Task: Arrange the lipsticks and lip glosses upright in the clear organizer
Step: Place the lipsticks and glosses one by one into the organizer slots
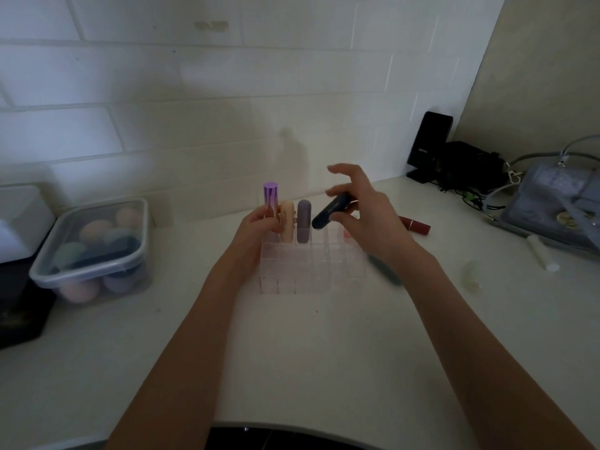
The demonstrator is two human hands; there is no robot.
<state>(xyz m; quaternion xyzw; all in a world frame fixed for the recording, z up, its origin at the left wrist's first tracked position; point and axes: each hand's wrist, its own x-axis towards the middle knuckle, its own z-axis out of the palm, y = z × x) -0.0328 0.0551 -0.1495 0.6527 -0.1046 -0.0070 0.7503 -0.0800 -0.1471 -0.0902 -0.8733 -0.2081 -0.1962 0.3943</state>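
Lipsticks stand in the back row of the clear acrylic gridded organizer (311,267) that sits on the pale countertop (292,352): from where I watch, a tall purple-capped tube (271,199) at the far left, a peach rounded tube (287,222) just beside it, and a grey-mauve rounded tube (304,222) next along. My left hand (256,232) rests against the organizer's left rear corner, its fingers curled around the base of the purple-capped tube. My right hand (360,216) hovers over the organizer's right half, thumb and fingers pinched on a dark navy lipstick tube (331,211) held tilted, its lower end pointing down toward the back row to the right of the grey-mauve one; the other fingers are spread above. A dark red lipstick (417,224) lies flat on the countertop behind the right hand, and a dark teal tube (384,271), blurred, lies just beside the organizer's right edge under my wrist. Something pinkish shows in a right-hand compartment, but I cannot tell what it is. Off to the left sits a lidded clear plastic box of pastel sponges (94,251); a grey handbag (558,209) lies at far right.
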